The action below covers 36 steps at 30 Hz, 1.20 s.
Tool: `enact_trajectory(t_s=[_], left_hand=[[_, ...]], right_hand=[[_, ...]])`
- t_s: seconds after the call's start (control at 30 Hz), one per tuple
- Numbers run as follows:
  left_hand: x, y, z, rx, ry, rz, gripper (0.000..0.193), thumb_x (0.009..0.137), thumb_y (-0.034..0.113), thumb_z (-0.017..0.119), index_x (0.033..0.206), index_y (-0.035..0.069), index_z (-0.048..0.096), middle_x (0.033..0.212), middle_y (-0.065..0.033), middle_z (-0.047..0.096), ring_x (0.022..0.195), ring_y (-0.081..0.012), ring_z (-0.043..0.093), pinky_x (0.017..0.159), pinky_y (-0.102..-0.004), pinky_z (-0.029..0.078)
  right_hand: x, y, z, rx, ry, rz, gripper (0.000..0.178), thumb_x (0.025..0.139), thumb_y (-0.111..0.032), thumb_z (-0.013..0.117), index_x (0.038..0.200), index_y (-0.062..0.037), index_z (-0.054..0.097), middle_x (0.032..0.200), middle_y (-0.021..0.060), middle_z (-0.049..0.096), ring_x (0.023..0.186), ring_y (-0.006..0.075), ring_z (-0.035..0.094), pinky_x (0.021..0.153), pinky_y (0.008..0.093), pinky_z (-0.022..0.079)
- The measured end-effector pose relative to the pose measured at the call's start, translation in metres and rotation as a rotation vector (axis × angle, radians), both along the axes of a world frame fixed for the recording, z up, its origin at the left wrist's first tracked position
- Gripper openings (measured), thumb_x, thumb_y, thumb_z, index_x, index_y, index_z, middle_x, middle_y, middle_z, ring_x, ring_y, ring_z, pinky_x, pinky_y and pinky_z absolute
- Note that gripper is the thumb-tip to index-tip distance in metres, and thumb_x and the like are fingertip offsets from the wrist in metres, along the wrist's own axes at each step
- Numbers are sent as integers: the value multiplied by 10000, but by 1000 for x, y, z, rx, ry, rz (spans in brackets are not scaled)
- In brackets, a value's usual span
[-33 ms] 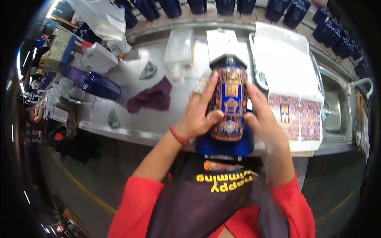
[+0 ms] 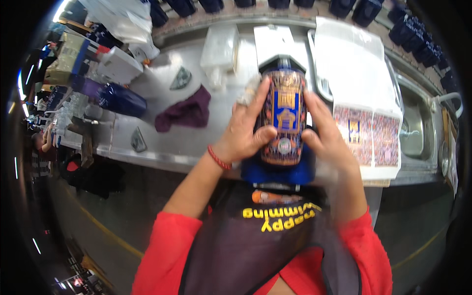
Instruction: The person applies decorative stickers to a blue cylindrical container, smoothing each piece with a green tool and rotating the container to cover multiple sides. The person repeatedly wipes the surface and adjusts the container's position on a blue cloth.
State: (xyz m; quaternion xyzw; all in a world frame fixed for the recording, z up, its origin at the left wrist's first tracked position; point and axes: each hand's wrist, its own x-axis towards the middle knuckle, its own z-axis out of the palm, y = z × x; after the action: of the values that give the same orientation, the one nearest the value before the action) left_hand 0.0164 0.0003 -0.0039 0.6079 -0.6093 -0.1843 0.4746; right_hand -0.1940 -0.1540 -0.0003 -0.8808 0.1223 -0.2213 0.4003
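A dark blue bottle (image 2: 284, 118) with a patterned red, gold and blue decal lies in front of me, its neck pointing away. My left hand (image 2: 244, 129) presses on its left side, with the thumb on the decal's edge. Against the right side rests my right hand (image 2: 325, 130), slightly blurred, its thumb near the bottle's lower part. Beneath the bottle shows a smooth blue shape (image 2: 275, 172); a black angular piece (image 2: 265, 64) stands behind the neck. Some whitish crumpled material (image 2: 250, 91) sits beside my left fingers.
Decal sheets (image 2: 366, 135) with white backing lie right, before a metal sink (image 2: 410, 125). Leftward on the steel counter (image 2: 169, 147) are a purple cloth (image 2: 189, 110), two dark scrapers (image 2: 181, 78), a clear container (image 2: 220, 49) and another blue bottle (image 2: 123, 101). More bottles (image 2: 211, 5) line the back.
The view has tilted slightly, so the counter and the bottle appear a little higher. Both hands keep their places on the bottle.
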Motion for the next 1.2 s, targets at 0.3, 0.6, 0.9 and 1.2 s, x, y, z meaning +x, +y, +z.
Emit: enact_trajectory(t_s=[0.3,0.6,0.9,1.2], left_hand=[[9,-4,-6,-48,-2,-97,1111,871,716,652,1635,42,211,1619,-296,293,1519,-459,252,1236,-491,205],[15,-7,-5,-46,-65,-108,1133,848,721,676,1641,61,208,1614,-290,311,1511,-450,277,1228,-496,225],[22,1,-6,-39,-231,-143,1196,789,764,689,1652,102,193,1659,-254,240,1538,-436,205,1236,-514,140],[23,-1,-7,-60,-267,-137,1228,768,780,694,1656,109,177,1661,-242,248,1531,-421,238,1225,-514,157]], right_hand=[[-1,1,-3,32,-40,58,968,906,-610,673,1620,-76,295,1623,232,339,1504,366,344,1217,439,298],[-2,-2,-5,53,-32,66,1068,857,-655,705,1623,-50,270,1620,235,346,1504,357,348,1211,443,306],[-4,-7,-4,-32,-18,109,1187,706,-667,809,1624,-116,296,1620,251,328,1492,419,343,1208,483,319],[-3,-11,-1,-39,-9,142,1197,694,-630,836,1630,-130,280,1617,267,318,1489,441,340,1209,494,323]])
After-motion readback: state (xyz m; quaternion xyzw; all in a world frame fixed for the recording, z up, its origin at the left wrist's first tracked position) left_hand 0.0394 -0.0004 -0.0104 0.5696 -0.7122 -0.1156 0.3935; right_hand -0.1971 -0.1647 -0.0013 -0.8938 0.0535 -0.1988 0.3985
